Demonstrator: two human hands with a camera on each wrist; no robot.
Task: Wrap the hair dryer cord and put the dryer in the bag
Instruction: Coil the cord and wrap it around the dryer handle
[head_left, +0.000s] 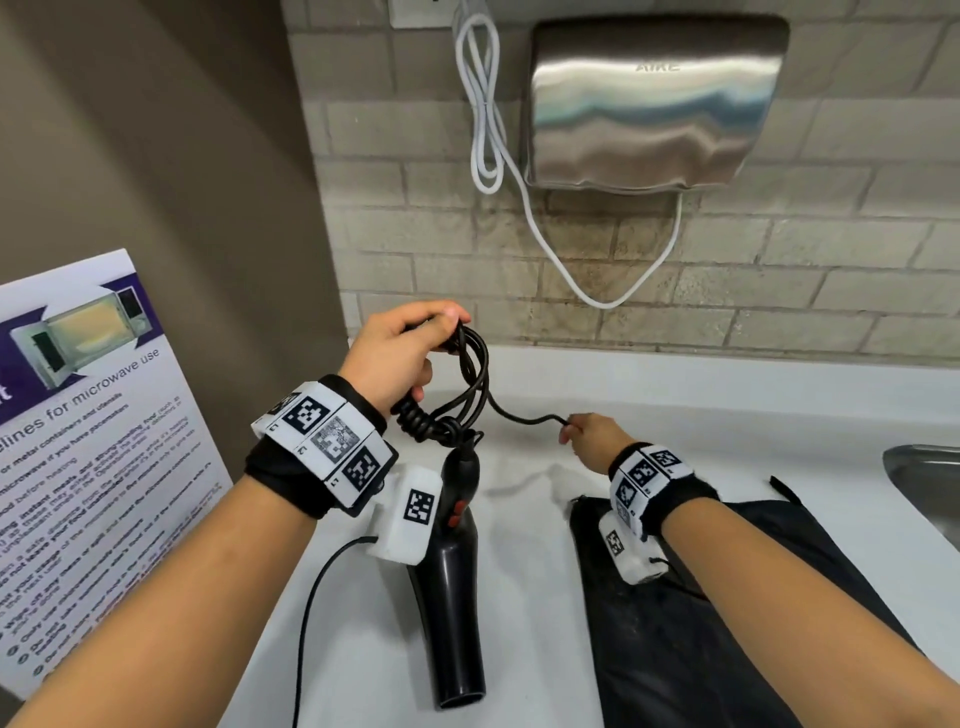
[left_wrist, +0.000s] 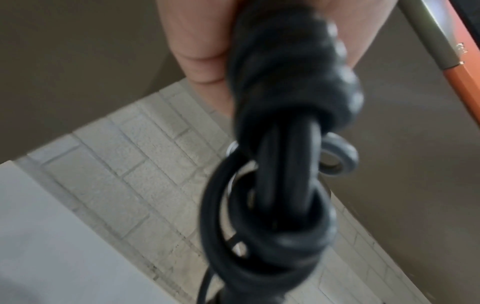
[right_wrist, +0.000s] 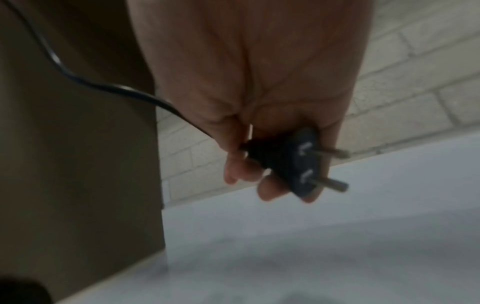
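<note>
A black hair dryer lies on the white counter, nozzle toward me, handle pointing away. Its black cord rises from the handle in several loops. My left hand grips those loops above the handle; the left wrist view shows the bundled cord close up in my fingers. A short stretch of cord runs right to my right hand, which pinches the two-pin plug just above the counter. The black bag lies flat on the counter under my right forearm.
A steel hand dryer hangs on the brick wall with its white cable looping below. A microwave guidelines poster leans at the left. A steel sink's edge shows at the right. A thin black wrist-camera cable trails near the dryer.
</note>
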